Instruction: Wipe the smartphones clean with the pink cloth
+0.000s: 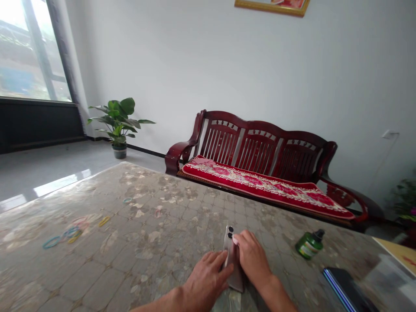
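A silver smartphone (230,242) stands on its edge on the patterned table (136,216), back cameras facing me. My left hand (204,281) presses its fingers against the phone's left side. My right hand (253,258) wraps over the phone's right side, fingers curled on its top edge. Both hands grip the phone near the table's front middle.
A green bottle (309,245) lies on its side at the right. A dark flat device (346,288) sits at the lower right. Several coloured rubber bands (69,234) are scattered at the left. Behind the table stand a red wooden bench (260,169) and a potted plant (118,123).
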Tool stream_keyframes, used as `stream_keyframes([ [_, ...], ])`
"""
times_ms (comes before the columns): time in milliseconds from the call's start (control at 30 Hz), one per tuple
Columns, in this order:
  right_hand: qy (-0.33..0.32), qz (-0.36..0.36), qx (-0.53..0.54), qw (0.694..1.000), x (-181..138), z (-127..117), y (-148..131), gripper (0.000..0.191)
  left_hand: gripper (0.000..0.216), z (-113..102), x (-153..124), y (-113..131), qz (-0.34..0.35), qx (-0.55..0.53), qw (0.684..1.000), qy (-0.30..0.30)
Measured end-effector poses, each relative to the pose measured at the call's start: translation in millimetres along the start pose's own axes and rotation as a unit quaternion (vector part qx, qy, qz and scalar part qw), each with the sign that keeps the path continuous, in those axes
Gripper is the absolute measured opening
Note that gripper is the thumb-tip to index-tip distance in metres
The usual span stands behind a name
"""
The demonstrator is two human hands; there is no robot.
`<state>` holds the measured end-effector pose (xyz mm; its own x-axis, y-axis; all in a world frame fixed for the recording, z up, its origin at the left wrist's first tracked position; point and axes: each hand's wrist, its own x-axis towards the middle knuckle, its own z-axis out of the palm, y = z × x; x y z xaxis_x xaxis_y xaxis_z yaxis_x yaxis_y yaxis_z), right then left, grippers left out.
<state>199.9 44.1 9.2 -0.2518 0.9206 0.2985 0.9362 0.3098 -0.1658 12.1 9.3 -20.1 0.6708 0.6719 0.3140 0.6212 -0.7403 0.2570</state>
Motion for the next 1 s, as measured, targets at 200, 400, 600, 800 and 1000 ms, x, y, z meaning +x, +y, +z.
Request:
stream_keyframes([
  [200, -0.029, -0.008, -0.014, 0.999, 27.9, 3.5, -13.5, 0.026, 0.034, 0.8, 1.0, 0.5, -0.003, -0.007, 1.000, -0.002],
  [400, -0.094, -0.050, -0.061, 0.992, 44.9, -1.0, -15.9, 0.016, 0.032, -2.5, 2.5, 1.6, -0.007, 0.003, 1.000, -0.006],
  [600, -0.120, -0.077, -0.058, 0.988, 55.7, -8.1, -14.0, 0.028, 0.030, -5.8, 2.5, 2.7, -0.007, 0.006, 1.000, 0.002],
  [800, -0.134, -0.137, -0.040, 0.981, 20.0, -15.6, -25.2, 0.017, 0.024, 6.6, 4.2, 1.0, 0.001, 0.007, 1.000, 0.023],
  [1000, -0.103, -0.080, -0.058, 0.990, 37.5, -8.1, -23.1, 0.028, 0.031, 8.6, 2.1, 1.8, -0.006, 0.018, 1.000, 0.021],
])
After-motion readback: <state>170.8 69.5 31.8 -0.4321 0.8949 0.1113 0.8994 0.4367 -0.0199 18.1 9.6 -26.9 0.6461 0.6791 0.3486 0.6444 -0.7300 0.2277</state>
